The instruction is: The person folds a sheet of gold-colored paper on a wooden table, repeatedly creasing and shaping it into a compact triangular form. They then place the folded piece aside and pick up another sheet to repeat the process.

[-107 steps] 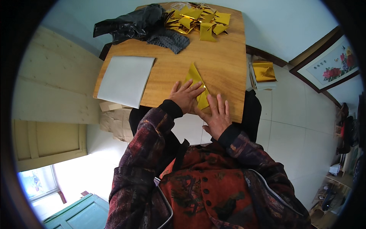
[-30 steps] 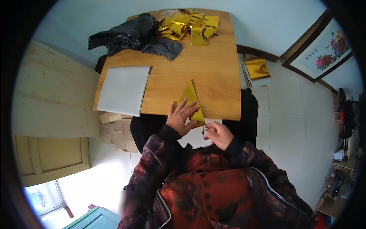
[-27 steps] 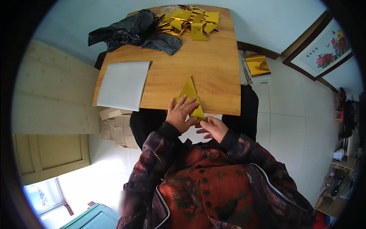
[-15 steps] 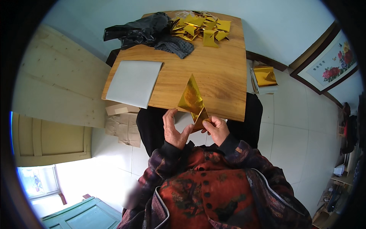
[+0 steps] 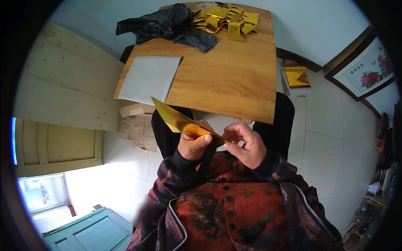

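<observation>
Though part-cluttered, wooden table (image 5: pixel 226 79) above tiled floor (image 5: pixel 318 138).

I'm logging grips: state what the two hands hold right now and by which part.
Folded gold sheet: the left hand pinches it by its near side, thumb on top; the right hand is at its right-hand corner, grip unclear.
</observation>
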`<state>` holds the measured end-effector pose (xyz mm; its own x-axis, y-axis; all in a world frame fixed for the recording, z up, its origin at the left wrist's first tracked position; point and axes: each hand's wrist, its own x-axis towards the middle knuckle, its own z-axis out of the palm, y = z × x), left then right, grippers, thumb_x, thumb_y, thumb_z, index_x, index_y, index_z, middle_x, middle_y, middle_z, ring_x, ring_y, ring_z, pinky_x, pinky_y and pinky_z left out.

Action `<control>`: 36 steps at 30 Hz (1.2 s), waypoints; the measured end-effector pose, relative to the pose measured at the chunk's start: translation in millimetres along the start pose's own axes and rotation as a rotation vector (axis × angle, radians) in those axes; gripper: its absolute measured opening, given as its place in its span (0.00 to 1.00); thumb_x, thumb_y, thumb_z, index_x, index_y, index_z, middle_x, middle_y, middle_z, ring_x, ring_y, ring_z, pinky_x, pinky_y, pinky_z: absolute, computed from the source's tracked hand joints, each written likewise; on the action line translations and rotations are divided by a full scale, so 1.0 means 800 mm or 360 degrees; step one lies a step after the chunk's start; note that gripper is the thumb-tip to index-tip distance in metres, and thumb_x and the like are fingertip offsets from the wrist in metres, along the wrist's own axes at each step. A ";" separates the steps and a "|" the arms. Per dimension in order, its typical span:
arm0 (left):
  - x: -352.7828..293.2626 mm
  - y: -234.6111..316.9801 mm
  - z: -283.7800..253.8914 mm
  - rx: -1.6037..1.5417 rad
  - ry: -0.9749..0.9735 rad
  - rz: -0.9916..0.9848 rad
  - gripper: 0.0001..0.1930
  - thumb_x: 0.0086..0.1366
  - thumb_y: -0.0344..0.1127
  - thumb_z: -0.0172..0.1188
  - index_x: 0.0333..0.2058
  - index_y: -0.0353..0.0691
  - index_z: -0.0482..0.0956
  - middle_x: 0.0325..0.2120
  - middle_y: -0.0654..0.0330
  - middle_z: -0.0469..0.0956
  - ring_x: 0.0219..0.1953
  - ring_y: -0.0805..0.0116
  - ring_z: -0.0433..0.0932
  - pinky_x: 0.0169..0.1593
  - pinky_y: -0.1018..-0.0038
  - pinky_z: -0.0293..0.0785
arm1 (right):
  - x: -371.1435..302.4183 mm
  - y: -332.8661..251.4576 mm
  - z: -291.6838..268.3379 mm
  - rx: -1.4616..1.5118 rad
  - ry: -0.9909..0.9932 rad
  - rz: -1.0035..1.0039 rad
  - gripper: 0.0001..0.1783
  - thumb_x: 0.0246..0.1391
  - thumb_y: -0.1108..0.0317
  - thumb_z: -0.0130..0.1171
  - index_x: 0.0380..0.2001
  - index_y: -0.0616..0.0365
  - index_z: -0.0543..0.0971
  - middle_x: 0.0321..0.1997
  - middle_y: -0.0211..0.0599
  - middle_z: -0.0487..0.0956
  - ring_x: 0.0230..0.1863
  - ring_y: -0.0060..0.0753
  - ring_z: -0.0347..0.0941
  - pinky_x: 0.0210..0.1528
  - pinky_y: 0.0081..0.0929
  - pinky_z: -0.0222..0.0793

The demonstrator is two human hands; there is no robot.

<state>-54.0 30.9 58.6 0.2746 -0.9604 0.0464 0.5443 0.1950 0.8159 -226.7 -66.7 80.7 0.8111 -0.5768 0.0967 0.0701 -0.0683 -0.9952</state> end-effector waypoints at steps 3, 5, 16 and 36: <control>-0.002 0.006 -0.003 -0.0027 -0.0034 0.0074 0.12 0.58 0.35 0.67 0.28 0.41 0.70 0.28 0.57 0.70 0.31 0.67 0.70 0.37 0.72 0.67 | -0.003 -0.012 -0.004 0.0010 -0.0042 -0.0044 0.14 0.57 0.74 0.61 0.43 0.60 0.69 0.42 0.36 0.78 0.38 0.21 0.74 0.42 0.20 0.70; -0.002 0.007 -0.003 -0.0036 -0.0058 0.0097 0.12 0.58 0.35 0.67 0.28 0.41 0.70 0.28 0.57 0.70 0.32 0.67 0.70 0.37 0.72 0.68 | -0.005 -0.018 -0.003 -0.0038 -0.0003 -0.0115 0.13 0.53 0.76 0.61 0.40 0.59 0.71 0.40 0.34 0.78 0.34 0.23 0.76 0.38 0.22 0.69; -0.006 0.001 -0.001 -0.0039 -0.0035 -0.0010 0.11 0.58 0.33 0.67 0.28 0.40 0.71 0.29 0.57 0.71 0.30 0.68 0.70 0.37 0.73 0.68 | -0.002 -0.023 -0.001 -0.0262 -0.0052 -0.0214 0.08 0.54 0.78 0.60 0.34 0.58 0.71 0.35 0.33 0.77 0.31 0.22 0.71 0.31 0.19 0.68; -0.014 0.021 0.019 0.0464 0.0098 0.0041 0.07 0.57 0.29 0.68 0.31 0.33 0.78 0.29 0.63 0.73 0.30 0.76 0.69 0.33 0.80 0.65 | 0.000 -0.002 0.003 -0.0489 0.0046 -0.0203 0.09 0.49 0.82 0.62 0.31 0.59 0.74 0.36 0.34 0.79 0.34 0.27 0.77 0.26 0.22 0.72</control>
<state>-60.1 41.9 80.3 0.3376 -0.9404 0.0412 0.2884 0.1450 0.9464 -225.5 -64.1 82.6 0.7899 -0.5705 0.2250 -0.0121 -0.3814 -0.9243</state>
